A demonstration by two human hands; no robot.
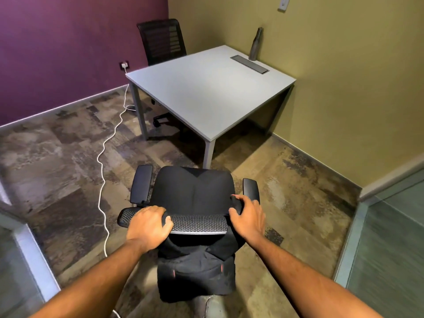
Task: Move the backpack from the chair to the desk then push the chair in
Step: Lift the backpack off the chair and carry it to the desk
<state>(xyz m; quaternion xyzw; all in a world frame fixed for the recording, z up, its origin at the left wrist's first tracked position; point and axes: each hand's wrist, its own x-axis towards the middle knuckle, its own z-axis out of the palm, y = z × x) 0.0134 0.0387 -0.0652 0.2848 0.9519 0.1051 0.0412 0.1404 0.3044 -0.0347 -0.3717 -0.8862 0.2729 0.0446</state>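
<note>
A black office chair (192,189) stands in front of me, its seat facing the white desk (206,92) a short way off. A black backpack (197,274) hangs down the back of the chair, its straps looped over the mesh top of the backrest (197,222). My left hand (149,226) is closed around the left strap at the top of the backrest. My right hand (249,216) grips the right strap at the backrest's right corner. The seat itself holds nothing.
A metal bottle (255,43) and a grey cable tray (249,64) sit at the desk's far side. A second black chair (163,40) stands behind the desk. A white cable (103,171) trails across the carpet on the left. Glass partitions flank me.
</note>
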